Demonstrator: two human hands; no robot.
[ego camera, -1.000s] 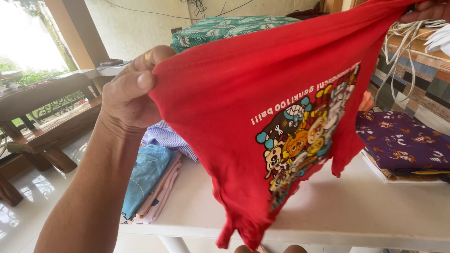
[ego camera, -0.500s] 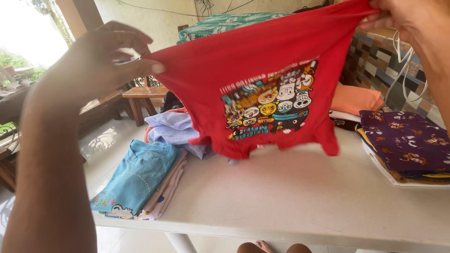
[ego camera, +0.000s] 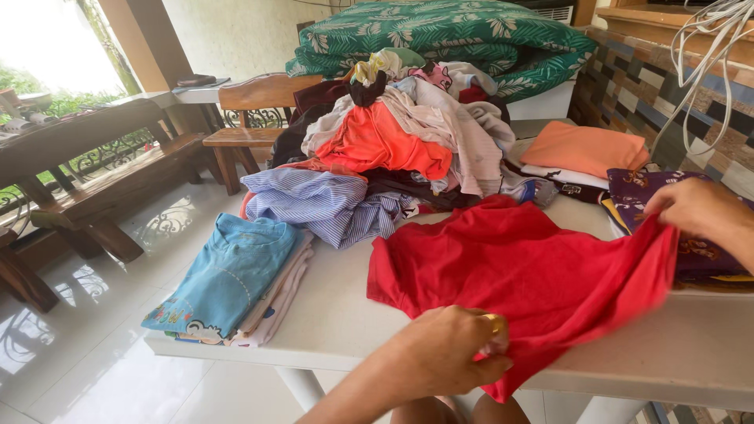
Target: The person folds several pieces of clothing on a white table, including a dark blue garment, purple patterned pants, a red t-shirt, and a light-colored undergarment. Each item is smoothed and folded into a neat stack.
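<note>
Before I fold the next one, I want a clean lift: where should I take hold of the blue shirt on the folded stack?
Grip the blue shirt at its near edge, coming from the table's front-left corner. It lies flat atop the stack and that edge overhangs the corner, so fingers can probably slide under there; the striped cloth crowds its far end.

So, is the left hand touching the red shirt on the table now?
Touching. In the head view, the left hand pinches the near edge of the red shirt between thumb and fingers, with no gap between them. The right hand grips its far corner.
</note>
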